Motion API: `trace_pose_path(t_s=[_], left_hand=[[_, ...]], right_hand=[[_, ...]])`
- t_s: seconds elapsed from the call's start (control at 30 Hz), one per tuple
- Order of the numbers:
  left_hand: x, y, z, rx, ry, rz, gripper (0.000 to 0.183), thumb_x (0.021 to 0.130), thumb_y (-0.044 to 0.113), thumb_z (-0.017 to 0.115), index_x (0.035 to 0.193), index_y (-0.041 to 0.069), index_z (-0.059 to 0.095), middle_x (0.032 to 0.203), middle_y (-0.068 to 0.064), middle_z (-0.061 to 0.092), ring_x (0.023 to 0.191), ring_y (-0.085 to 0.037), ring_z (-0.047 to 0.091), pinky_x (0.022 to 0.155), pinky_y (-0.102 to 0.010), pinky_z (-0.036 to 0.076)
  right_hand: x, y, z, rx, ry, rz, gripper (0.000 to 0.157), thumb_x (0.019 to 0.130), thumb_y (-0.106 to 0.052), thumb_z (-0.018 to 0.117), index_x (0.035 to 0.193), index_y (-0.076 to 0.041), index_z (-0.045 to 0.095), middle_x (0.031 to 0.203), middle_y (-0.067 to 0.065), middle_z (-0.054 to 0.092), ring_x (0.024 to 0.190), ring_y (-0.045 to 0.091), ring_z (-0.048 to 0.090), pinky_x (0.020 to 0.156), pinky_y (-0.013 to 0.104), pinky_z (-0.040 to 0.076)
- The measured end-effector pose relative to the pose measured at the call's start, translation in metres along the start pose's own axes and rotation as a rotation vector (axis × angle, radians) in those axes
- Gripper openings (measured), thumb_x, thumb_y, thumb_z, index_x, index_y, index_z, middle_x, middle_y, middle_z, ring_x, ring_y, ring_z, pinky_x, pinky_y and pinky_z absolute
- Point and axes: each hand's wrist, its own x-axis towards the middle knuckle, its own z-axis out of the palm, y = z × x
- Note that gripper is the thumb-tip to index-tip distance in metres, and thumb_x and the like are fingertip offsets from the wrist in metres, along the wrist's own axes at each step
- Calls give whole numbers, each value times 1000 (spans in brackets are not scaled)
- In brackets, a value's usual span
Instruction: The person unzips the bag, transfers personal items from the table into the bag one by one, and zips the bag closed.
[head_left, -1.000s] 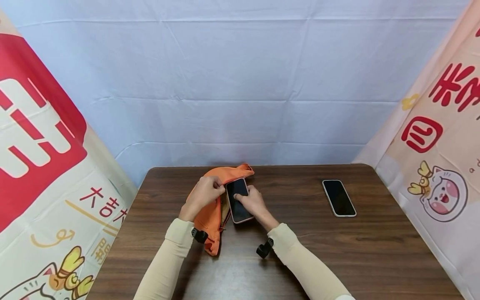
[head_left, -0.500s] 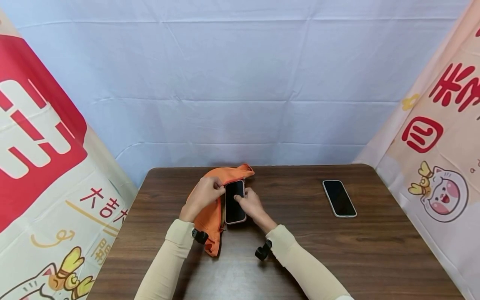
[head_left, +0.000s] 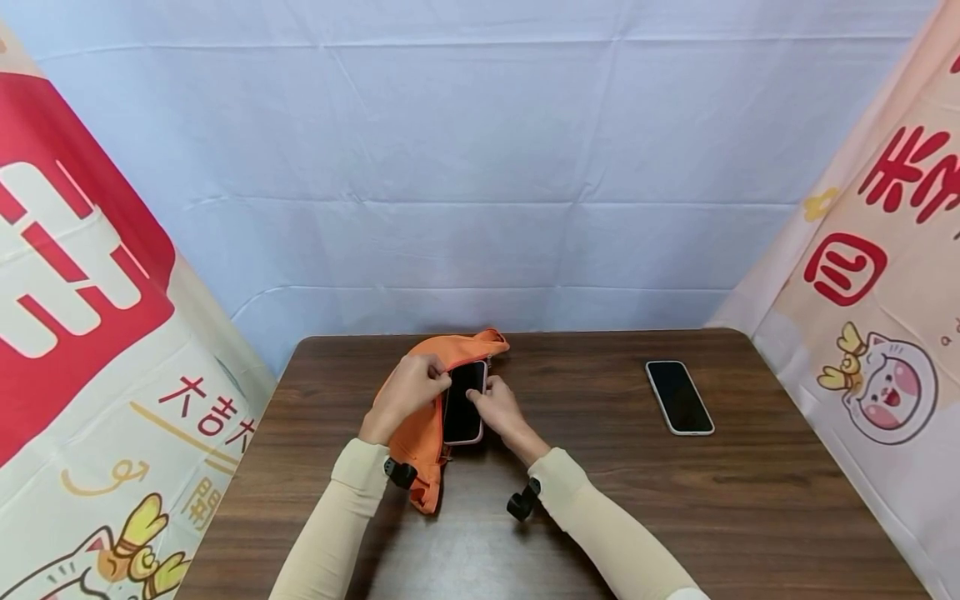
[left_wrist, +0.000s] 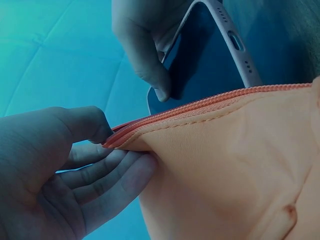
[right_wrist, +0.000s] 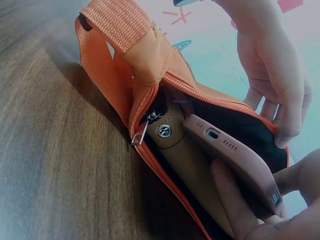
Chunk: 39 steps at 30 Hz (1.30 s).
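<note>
An orange zip bag with a webbing strap lies on the table, its zipper open. My left hand pinches one zippered edge between thumb and fingers, drawing that side up. My right hand grips a phone in a pink case, thumb on the dark screen and fingers behind. The phone is tilted at the bag's mouth, and in the right wrist view its charging-port end lies between the two zipper edges. Under it, inside the bag, shows a tan leather-like item with a round metal snap.
A second phone, white-edged with its dark screen up, lies on the right of the brown wooden table. A pale cloth backdrop hangs behind the table's far edge, with printed banners at the sides.
My right hand has moved slightly left, bringing the phone from beside the bag into its mouth and turning it more upright in the head view. My left hand stays at the zippered edge.
</note>
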Motion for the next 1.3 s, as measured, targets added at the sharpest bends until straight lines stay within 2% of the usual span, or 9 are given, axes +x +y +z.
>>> trace_pose_path(t_s=[0.07,0.3,0.43,0.6,0.73,0.87,0.97,1.17,1.3], left_hand=[[0,0,1,1,-1,-1,7,101,12,68,96,9,72,82,-3,67,61,-14,56,63,-30,47],[2,-1,2,5,-1,7,7,101,11,67,96,8,72,80,-4,67,60,-14,55,62,-30,46],[1,-1,2,1,-3,12,7,100,10,67,96,7,72,80,-4,67,61,-14,55,63,-30,46],[1,-1,1,-6,-5,13,7,100,9,67,95,7,72,81,-4,68,62,-14,55,64,-30,46],[2,-1,2,-1,-2,10,7,100,9,68,95,8,72,82,-4,68,63,-14,55,64,-29,46],[2,-1,2,-3,0,12,7,100,9,68,94,8,71,81,-4,68,62,-14,55,63,-29,46],[2,-1,2,-10,-3,13,7,100,10,67,94,8,71,80,-4,67,61,-14,55,63,-29,46],[1,-1,2,-16,-1,14,7,100,10,68,94,8,71,82,-4,68,62,-14,56,63,-29,47],[2,-1,2,-8,3,15,6,100,10,69,95,7,72,84,-5,69,64,-14,57,64,-30,48]], right_hand=[[0,0,0,-2,-2,2,37,107,-21,61,132,6,55,97,13,65,79,20,60,69,31,45],[0,0,1,22,-14,1,37,107,-21,60,132,6,54,110,26,69,89,34,69,67,30,47],[0,-1,3,34,-32,3,37,107,-22,61,132,5,54,110,29,69,75,24,64,64,29,45],[1,0,5,47,-43,0,42,107,-25,62,135,5,52,95,21,67,63,15,54,59,30,43],[3,0,7,54,-40,-10,41,107,-25,63,134,4,52,85,12,63,63,15,59,63,38,53],[2,-1,8,63,-32,-23,32,107,-25,64,124,0,54,86,14,67,64,16,64,71,48,61],[2,-3,10,69,-31,-18,29,107,-25,63,121,-2,55,83,11,66,63,16,65,75,50,62],[2,-7,12,68,-21,-1,32,108,-25,61,127,1,56,76,1,57,60,12,62,79,51,63],[2,-8,13,67,-13,9,38,109,-24,59,134,4,55,75,0,57,59,11,59,81,52,62]])
